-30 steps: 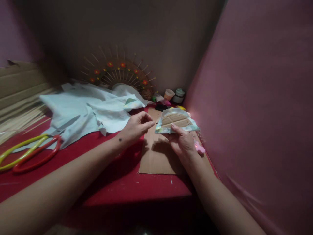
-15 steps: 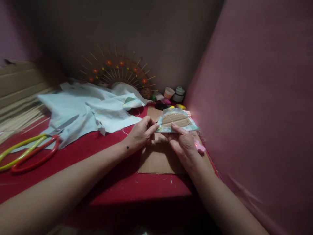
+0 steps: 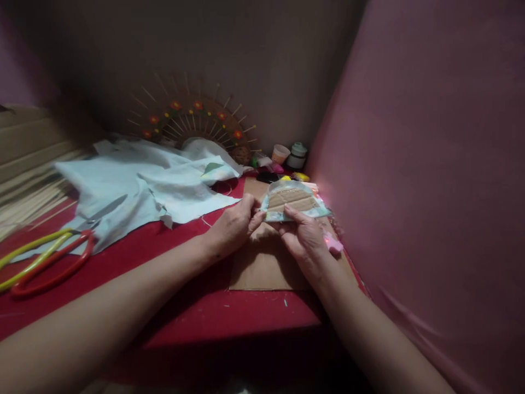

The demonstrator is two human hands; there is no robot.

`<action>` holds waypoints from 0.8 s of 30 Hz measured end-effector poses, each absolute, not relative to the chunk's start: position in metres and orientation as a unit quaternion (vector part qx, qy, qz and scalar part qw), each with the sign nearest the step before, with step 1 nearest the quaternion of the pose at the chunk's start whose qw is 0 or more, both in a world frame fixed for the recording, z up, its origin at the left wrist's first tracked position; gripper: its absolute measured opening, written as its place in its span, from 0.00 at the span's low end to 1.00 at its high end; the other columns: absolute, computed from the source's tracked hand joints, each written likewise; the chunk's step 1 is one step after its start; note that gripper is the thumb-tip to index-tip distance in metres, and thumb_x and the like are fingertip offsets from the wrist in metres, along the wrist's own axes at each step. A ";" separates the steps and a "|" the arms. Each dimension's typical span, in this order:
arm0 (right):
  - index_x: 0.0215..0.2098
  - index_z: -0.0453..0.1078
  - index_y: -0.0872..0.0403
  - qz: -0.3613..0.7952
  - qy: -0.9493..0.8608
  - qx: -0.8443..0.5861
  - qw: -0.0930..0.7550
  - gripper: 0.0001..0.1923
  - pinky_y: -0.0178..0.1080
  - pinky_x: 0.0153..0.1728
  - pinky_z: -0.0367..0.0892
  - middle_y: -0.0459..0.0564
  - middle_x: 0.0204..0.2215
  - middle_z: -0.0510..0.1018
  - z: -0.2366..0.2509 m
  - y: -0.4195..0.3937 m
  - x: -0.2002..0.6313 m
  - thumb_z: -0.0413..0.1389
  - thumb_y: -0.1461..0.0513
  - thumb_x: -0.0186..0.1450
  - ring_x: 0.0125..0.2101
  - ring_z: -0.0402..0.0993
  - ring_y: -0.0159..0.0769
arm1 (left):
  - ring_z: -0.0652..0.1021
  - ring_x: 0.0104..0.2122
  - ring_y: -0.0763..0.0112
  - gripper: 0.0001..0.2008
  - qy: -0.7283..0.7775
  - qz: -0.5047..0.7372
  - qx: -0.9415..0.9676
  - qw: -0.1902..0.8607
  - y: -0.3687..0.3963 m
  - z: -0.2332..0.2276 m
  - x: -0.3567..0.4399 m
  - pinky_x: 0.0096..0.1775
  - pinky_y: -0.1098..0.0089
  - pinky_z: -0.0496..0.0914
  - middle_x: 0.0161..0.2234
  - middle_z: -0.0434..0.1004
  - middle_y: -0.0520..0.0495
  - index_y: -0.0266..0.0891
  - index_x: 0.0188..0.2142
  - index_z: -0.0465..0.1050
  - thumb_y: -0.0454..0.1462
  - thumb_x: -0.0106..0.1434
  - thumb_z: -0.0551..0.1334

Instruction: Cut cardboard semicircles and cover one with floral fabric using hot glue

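A half-round piece of cardboard [image 3: 292,199] with light blue patterned fabric folded over its edges is held up above a flat cardboard sheet [image 3: 268,268]. My right hand [image 3: 302,232] grips its lower edge, thumb on the bare cardboard face and fingers underneath. At the lower left corner, my left hand [image 3: 238,221] is closed in a pinch on the fabric edge; its fingertips are partly hidden. Left of the hands, a pale blue cloth [image 3: 164,180] lies crumpled, with scissors [image 3: 53,257] with yellow and red handles resting partly on it.
Red cloth [image 3: 184,317] covers the table. Behind stand a fan-shaped ornament with red flowers [image 3: 198,105], a small cup [image 3: 281,154] and a lidded jar [image 3: 297,155]. A pink object [image 3: 333,243] lies by my right wrist. Thin sticks [image 3: 33,202] lie at left; a pink wall rises at right.
My left hand has turned slightly and shifted a little left along the piece's corner. The whole view has moved slightly; my right hand keeps its hold.
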State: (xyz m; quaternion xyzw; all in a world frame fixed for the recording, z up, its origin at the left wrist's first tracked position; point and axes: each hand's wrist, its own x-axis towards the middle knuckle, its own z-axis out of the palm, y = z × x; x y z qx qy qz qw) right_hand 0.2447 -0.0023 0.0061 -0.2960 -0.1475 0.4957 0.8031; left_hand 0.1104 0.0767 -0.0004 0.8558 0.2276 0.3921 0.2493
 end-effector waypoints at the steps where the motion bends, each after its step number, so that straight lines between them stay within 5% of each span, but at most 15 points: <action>1: 0.44 0.72 0.52 0.499 -0.142 -0.298 0.802 0.20 0.53 0.49 0.75 0.44 0.32 0.81 0.006 -0.002 0.245 0.59 0.74 0.55 0.36 0.78 0.39 | 0.72 0.26 0.71 0.06 0.228 0.396 0.858 0.236 0.076 -0.001 0.110 0.28 0.71 0.64 0.29 0.70 0.51 0.41 0.35 0.62 0.40 0.61 0.58; 7: 0.41 0.73 0.51 0.506 -0.138 -0.305 0.795 0.19 0.50 0.46 0.77 0.44 0.31 0.81 0.006 -0.003 0.244 0.60 0.74 0.54 0.33 0.78 0.37 | 0.70 0.25 0.70 0.13 0.247 0.412 0.848 0.224 0.070 0.005 0.102 0.27 0.71 0.60 0.28 0.69 0.51 0.40 0.40 0.64 0.45 0.60 0.61; 15: 0.40 0.74 0.52 0.524 -0.213 -0.332 0.755 0.19 0.42 0.34 0.80 0.46 0.35 0.83 0.010 -0.013 0.235 0.64 0.72 0.50 0.34 0.80 0.38 | 0.72 0.25 0.72 0.16 0.280 0.395 0.794 0.367 0.088 0.024 0.100 0.26 0.72 0.67 0.28 0.73 0.50 0.37 0.35 0.72 0.49 0.63 0.58; 20: 0.41 0.74 0.53 0.531 -0.270 -0.347 0.724 0.20 0.43 0.34 0.79 0.48 0.36 0.84 0.010 -0.014 0.230 0.65 0.69 0.50 0.32 0.80 0.39 | 0.67 0.18 0.76 0.10 0.291 0.384 0.774 0.412 0.089 0.027 0.101 0.22 0.74 0.64 0.20 0.69 0.54 0.36 0.30 0.73 0.41 0.59 0.58; 24: 0.40 0.75 0.54 0.525 -0.257 -0.357 0.729 0.19 0.45 0.36 0.79 0.47 0.34 0.83 0.006 -0.011 0.231 0.65 0.70 0.50 0.31 0.80 0.39 | 0.70 0.21 0.74 0.09 0.303 0.400 0.775 0.385 0.082 0.020 0.102 0.26 0.72 0.65 0.22 0.73 0.51 0.36 0.31 0.74 0.38 0.59 0.58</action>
